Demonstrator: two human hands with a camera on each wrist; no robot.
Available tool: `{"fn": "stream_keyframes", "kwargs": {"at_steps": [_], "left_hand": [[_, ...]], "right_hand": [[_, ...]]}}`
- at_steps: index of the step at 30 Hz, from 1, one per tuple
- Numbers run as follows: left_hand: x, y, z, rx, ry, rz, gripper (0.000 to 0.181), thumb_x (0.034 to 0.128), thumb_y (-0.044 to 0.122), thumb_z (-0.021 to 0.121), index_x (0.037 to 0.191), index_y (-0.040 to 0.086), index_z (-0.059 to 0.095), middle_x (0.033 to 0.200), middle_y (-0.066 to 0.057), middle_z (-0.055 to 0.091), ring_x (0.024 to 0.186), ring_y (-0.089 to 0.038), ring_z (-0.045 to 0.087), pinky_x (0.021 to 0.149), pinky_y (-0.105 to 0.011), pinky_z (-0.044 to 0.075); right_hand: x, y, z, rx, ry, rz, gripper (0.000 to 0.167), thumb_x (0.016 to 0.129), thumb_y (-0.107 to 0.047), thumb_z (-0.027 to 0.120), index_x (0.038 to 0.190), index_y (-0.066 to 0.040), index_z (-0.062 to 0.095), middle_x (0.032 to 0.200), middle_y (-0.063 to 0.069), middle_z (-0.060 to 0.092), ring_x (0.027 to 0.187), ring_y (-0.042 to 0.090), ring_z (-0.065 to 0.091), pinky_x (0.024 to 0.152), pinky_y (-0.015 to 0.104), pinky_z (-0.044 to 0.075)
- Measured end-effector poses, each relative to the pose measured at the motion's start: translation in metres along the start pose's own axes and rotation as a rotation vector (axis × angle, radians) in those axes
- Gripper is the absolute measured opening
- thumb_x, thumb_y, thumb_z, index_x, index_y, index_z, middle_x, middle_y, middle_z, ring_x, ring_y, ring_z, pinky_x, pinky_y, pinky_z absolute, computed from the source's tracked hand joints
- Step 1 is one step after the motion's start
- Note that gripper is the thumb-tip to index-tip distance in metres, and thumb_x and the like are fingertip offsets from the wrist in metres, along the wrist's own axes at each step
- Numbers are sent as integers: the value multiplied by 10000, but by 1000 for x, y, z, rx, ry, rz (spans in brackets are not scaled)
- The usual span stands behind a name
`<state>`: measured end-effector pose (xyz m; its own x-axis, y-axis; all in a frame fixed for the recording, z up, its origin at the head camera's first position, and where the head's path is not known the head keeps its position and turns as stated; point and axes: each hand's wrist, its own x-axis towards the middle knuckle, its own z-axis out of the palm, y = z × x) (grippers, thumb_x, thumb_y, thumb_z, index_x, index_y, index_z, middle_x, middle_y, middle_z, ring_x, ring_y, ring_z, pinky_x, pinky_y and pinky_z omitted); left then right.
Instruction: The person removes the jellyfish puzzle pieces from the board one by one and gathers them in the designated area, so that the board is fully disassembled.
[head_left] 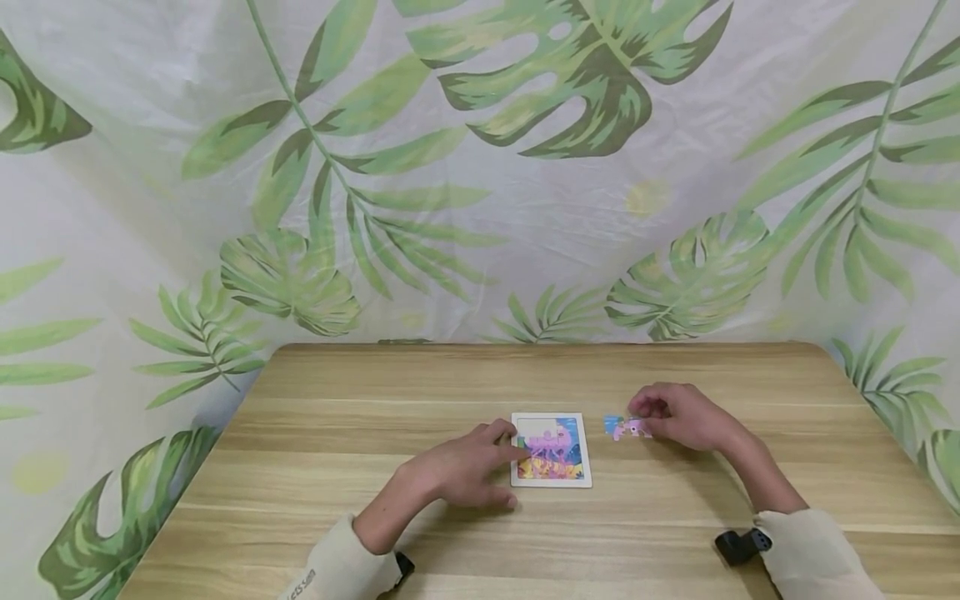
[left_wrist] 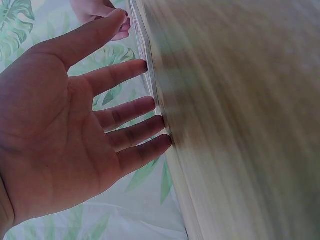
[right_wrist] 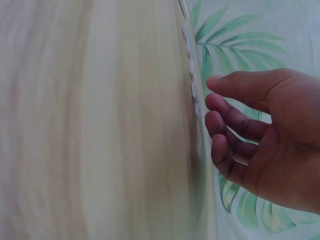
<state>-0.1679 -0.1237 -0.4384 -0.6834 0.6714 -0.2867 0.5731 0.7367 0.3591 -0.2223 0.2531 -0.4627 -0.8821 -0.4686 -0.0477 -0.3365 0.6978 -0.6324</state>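
The puzzle tray [head_left: 551, 483], between the hands, is best steadied by the left hand [head_left: 467, 468], its fingers spread, while the loose pieces [head_left: 615, 426] just to the right are best lifted by their edges with the right hand [head_left: 688, 418] (curled; any pinch cannot be told). A narrow gap is left there; more room is offered toward the table's [head_left: 375, 375] far edge.

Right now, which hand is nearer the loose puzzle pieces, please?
The right hand, at the right end of the loose puzzle pieces; the left hand is farther left, at the framed puzzle.
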Motion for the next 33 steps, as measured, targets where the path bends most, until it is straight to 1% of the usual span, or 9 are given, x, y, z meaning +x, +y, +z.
{"fn": "stream_keyframes", "kwargs": {"at_steps": [4,11,15,20,26,33], "left_hand": [[0,0,-1,-5,-3,-7,622,1001,422,759,1562,224,578,1640,-91,426,1474,-272,485,1163,-452,512],[1,1,-1,-8,-10,-24,626,1000,444,755,1565,240,576,1640,-71,425,1476,-266,483,1161,-453,515],[1,2,-1,-16,-15,-28,622,998,444,757,1561,246,581,1632,-66,428,1462,-259,490,1142,-449,528],[1,2,-2,-18,-15,-29,617,999,439,756,1559,248,583,1631,-62,426,1464,-262,486,1140,-456,528],[1,2,-2,-16,-15,-26,612,1000,434,757,1557,250,584,1624,-57,426,1466,-272,487,1134,-460,532],[2,2,-1,-18,-12,-24,617,998,436,759,1558,247,584,1621,-65,431,1470,-286,485,1146,-473,525]], "right_hand": [[2,-6,3,2,4,-28,155,964,-40,748,1115,-73,763,1018,7,745,938,123,641,807,252,552],[8,-18,9,12,-7,-30,168,968,-80,765,1136,-69,766,1044,20,752,949,120,641,816,258,548],[13,-24,13,25,-20,-55,176,977,-110,769,1148,-69,763,1044,14,750,955,111,642,818,258,544],[19,-30,17,28,-30,-84,179,976,-93,759,1151,-57,760,1033,10,747,952,109,642,822,265,549],[25,-37,24,28,-33,-82,199,955,-66,764,1153,-46,758,1058,38,757,966,124,652,847,295,563],[31,-44,29,7,-35,-99,202,946,-55,775,1147,-49,758,1019,26,730,943,141,637,838,299,555]]}}
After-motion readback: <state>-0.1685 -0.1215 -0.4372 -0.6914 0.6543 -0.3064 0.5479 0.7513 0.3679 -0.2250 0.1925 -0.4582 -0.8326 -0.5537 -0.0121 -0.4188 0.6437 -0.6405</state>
